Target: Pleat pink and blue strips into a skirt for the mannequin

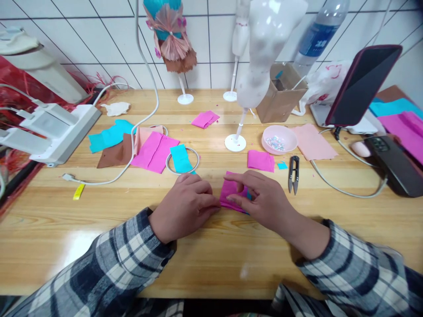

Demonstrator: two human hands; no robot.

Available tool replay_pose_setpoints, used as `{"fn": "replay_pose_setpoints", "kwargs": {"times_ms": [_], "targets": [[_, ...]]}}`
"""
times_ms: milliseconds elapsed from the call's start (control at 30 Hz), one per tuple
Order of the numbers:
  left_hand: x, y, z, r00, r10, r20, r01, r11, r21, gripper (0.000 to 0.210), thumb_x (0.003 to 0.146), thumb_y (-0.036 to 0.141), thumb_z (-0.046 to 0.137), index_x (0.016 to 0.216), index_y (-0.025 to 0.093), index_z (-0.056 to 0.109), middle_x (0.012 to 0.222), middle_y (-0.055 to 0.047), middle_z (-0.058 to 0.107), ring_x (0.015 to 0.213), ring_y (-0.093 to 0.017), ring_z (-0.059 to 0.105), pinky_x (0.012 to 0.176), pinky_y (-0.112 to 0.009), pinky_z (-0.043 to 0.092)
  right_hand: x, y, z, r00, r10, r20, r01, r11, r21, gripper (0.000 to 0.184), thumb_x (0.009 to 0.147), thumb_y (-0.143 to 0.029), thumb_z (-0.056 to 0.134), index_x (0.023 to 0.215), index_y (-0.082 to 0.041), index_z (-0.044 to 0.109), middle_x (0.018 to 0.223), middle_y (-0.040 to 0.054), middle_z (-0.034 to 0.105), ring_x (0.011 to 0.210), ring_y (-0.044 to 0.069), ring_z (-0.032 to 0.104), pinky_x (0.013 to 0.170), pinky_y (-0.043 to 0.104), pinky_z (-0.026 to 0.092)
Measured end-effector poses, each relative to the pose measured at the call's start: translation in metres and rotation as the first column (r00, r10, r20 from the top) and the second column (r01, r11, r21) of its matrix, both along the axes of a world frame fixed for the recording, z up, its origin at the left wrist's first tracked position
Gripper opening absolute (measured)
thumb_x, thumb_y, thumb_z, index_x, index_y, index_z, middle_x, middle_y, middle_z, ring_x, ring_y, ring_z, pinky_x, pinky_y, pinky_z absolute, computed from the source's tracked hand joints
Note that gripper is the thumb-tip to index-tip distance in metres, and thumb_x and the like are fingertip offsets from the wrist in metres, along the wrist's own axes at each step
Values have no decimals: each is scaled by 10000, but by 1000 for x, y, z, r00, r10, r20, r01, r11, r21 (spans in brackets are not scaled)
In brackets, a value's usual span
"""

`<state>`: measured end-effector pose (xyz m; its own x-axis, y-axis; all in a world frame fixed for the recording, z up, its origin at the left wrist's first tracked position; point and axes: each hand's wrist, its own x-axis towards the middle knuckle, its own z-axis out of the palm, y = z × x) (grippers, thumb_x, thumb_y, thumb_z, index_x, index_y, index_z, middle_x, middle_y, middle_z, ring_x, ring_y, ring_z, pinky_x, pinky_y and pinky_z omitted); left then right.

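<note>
A small folded stack of pink crepe paper (233, 187) lies on the table between my hands, with a bit of blue at its right edge. My left hand (187, 207) is closed, its fingertips pressed together at the stack's lower left corner. Over the right side of the stack is my right hand (264, 193), its thumb and index finger apart and the other fingers curled. Beyond my left hand, a blue paper strip (181, 158) lies across a pale ring (198, 160). Black thread snips (293, 175) rest past my right hand, near a folded pink piece (261, 160).
A pink bowl of beads (279, 140), a white mannequin (264, 57) and a paper-dressed one (172, 39) stand behind. Left are a power strip (72, 136), white cable (150, 119) and paper pieces (153, 152). At right are a propped phone (363, 83) and dark phone (396, 163).
</note>
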<state>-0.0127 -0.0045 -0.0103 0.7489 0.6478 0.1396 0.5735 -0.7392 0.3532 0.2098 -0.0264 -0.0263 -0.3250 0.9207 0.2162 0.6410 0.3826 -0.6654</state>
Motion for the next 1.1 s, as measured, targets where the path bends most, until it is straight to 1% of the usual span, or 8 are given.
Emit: {"fn": "replay_pose_setpoints", "kwargs": {"times_ms": [167,367,533,667,767,833,933,1100], "targets": [[-7,5,6,1000,-22,18,22,999,-41,117,877,261,645,848,272,759,754,3,647,768,-158,537,753,-343,346,-7,18,11,1000,9,22,-10,1000,22,322,720,-204,758,988,-219,580,975,23,640,914,210,559,812,355,426],[-9,9,4,997,47,67,-42,996,-76,161,850,347,692,964,247,744,728,-6,634,725,-163,540,680,-314,356,-12,38,19,998,13,-56,-31,939,-342,328,654,-157,700,833,-230,434,769,-43,552,697,146,505,616,276,381],[4,2,-1,998,58,-4,-58,996,-64,125,874,327,658,908,250,751,719,-7,648,723,-167,549,694,-332,351,-16,36,12,995,20,-95,-60,895,-441,292,687,-155,653,820,-239,406,689,-72,534,606,120,484,556,255,352],[6,0,2,999,41,-28,-41,999,-22,136,886,281,627,827,272,750,698,8,650,741,-173,556,738,-362,337,-15,26,20,997,20,78,-10,993,-121,229,723,-134,635,790,-229,437,770,-13,575,718,165,511,645,302,373],[3,1,5,999,48,16,-48,999,-13,139,886,259,617,825,253,742,676,9,632,704,-161,539,729,-355,346,-8,15,33,995,-22,101,11,994,109,190,757,-138,631,819,-226,474,837,25,593,807,198,525,713,336,388],[2,1,6,997,40,70,-38,999,-28,145,895,238,601,850,229,738,683,1,625,680,-148,525,694,-329,362,-3,8,38,998,36,41,-33,995,-90,201,766,-161,647,840,-238,476,741,-13,578,675,158,513,614,296,386],[3,0,5,990,-50,133,56,998,-42,146,896,207,596,892,226,741,738,-10,639,704,-139,534,672,-288,393,-1,3,32,991,88,-99,-126,864,-488,206,781,-233,664,834,-244,466,659,-51,559,556,120,487,508,255,381],[1,4,2,941,256,220,-241,966,-90,148,898,263,607,846,187,723,671,-2,604,647,-124,535,613,-256,396,-8,8,15,950,-177,-257,31,874,-485,201,812,-310,630,861,-232,452,744,-31,576,642,127,545,572,269,439]]}}
